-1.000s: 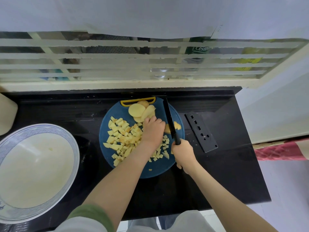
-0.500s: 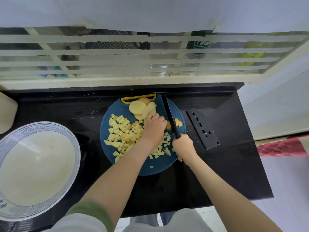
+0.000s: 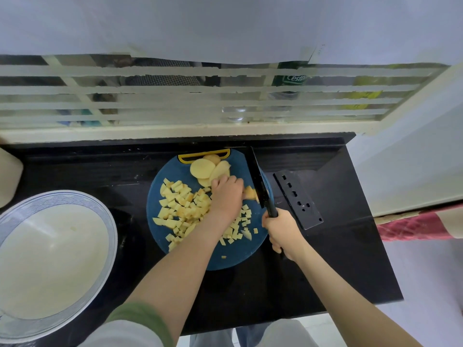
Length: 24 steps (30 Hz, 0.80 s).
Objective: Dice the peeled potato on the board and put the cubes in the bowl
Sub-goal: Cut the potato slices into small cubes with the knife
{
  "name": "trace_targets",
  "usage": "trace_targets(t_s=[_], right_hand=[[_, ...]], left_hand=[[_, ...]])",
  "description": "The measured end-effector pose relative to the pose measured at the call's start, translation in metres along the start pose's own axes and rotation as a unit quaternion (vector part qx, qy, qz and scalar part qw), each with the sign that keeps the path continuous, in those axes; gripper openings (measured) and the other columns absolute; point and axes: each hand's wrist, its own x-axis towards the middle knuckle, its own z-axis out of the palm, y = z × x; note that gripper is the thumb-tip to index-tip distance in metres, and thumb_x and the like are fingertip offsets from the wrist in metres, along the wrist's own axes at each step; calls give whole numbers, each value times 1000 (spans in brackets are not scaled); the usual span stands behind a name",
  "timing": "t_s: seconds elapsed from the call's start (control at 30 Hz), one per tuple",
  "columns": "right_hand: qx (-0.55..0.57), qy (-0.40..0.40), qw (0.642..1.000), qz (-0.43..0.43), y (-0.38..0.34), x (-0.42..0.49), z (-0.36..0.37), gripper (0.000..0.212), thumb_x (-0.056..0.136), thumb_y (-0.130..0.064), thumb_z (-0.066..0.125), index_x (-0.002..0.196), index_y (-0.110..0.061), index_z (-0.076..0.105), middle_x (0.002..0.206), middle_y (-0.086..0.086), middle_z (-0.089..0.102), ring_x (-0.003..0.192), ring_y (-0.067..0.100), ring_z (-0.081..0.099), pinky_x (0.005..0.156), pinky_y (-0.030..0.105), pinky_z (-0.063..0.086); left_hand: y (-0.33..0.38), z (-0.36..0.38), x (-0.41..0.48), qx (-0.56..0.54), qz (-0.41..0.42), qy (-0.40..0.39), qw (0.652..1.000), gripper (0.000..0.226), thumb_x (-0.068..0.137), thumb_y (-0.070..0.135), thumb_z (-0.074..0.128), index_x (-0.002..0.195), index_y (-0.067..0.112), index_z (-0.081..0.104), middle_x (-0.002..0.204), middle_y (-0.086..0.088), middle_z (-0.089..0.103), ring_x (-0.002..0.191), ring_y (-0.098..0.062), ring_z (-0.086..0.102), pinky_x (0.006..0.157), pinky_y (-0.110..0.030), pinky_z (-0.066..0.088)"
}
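Note:
A round blue cutting board [image 3: 225, 259] lies on the black counter. Several yellow potato cubes [image 3: 180, 206] are heaped on its left half, with smaller ones [image 3: 238, 229] near its front. Uncut potato slices [image 3: 201, 169] lie at the board's far edge. My left hand [image 3: 226, 196] presses down on a potato piece [image 3: 250, 192] beside the blade, fingers curled over it. My right hand [image 3: 281, 227] grips the handle of a black knife [image 3: 258, 179], whose blade rests against that piece. A large white bowl with a blue rim [image 3: 110, 229] stands at the left, holding only a tiny scrap.
A black knife sheath with slots [image 3: 298, 199] lies on the counter right of the board. The counter [image 3: 338, 259] ends at a front edge near my body and at its right side. A barred window ledge [image 3: 175, 131] runs along the back.
The knife blade has shifted a little along the potato piece beside my left hand's fingers. Both hands stay in the same spot on the board.

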Motion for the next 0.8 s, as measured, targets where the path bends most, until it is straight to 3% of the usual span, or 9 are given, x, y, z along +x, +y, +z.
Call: trace_targets(t_s=[0.2, 0.6, 0.7, 0.8], right_hand=[[-75, -1, 997, -24, 1, -3, 2, 16, 96, -17, 45, 82, -13, 52, 66, 6, 44, 46, 15, 36, 41, 25, 33], [-173, 35, 984, -15, 1, 1, 15, 21, 97, -12, 45, 77, -18, 50, 76, 5, 54, 61, 16, 51, 50, 26, 43], [-172, 45, 984, 4, 0, 6, 20, 20, 96, -13, 44, 78, -18, 50, 79, 7, 56, 64, 20, 53, 52, 30, 46], [-135, 42, 990, 17, -4, 14, 21, 18, 96, -14, 43, 80, -14, 51, 76, 7, 53, 58, 19, 49, 46, 27, 39]], left_hand=[[-1, -2, 5, -8, -6, 0, 1000, 20, 95, 32, 52, 104, 18, 62, 109, 4, 58, 111, -19, 42, 83, -33, 17], [-1, -6, 6, -26, -4, -14, 1000, 11, 94, 16, 52, 96, 16, 63, 103, 3, 59, 108, -19, 42, 84, -35, 21], [2, -11, 8, -12, -10, -38, 999, 16, 92, 9, 49, 95, 17, 63, 102, 2, 58, 108, -20, 42, 83, -35, 23], [8, -16, 10, 1, -31, -54, 998, 20, 90, 4, 49, 96, 17, 63, 102, 1, 58, 108, -22, 43, 84, -36, 26]])
